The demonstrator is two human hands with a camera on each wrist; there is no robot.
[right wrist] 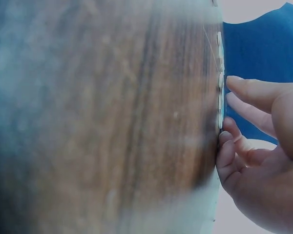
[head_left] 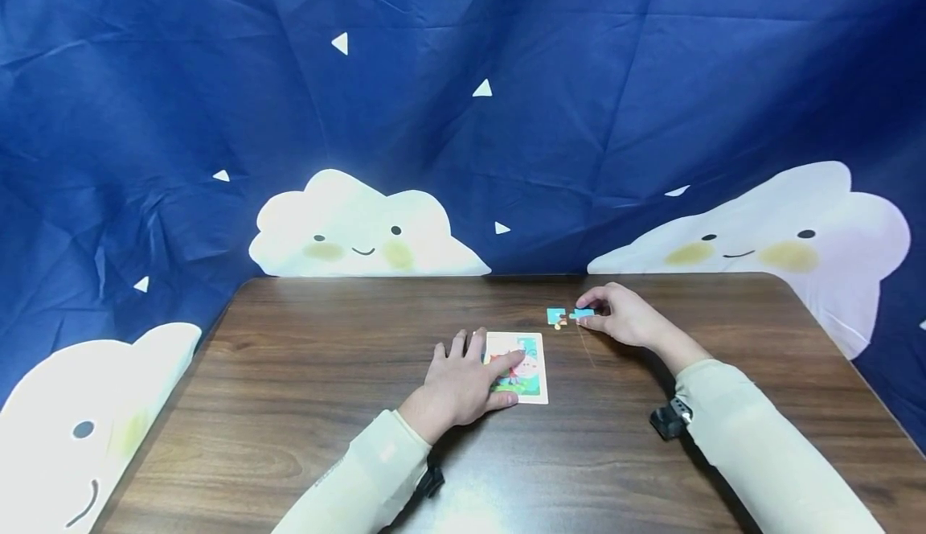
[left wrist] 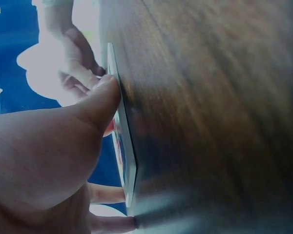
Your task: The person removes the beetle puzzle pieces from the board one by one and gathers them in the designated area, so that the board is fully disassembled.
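The table (head_left: 325,341) spreads beneath both hands. The left hand (head_left: 459,381), fingers spread and grasping nothing, rests over the left part of the pale-bordered picture board (head_left: 531,381); light, flat pressure should be enough to steady it. The right hand (head_left: 625,317) pinches the blue piece (head_left: 583,314) between thumb and finger, low over the table. Just left of that hand's fingertips lies the other piece (head_left: 555,316); whether the two touch is too small to tell. Best to hold the pinched piece level, line up the facing edges, and avoid forcing.
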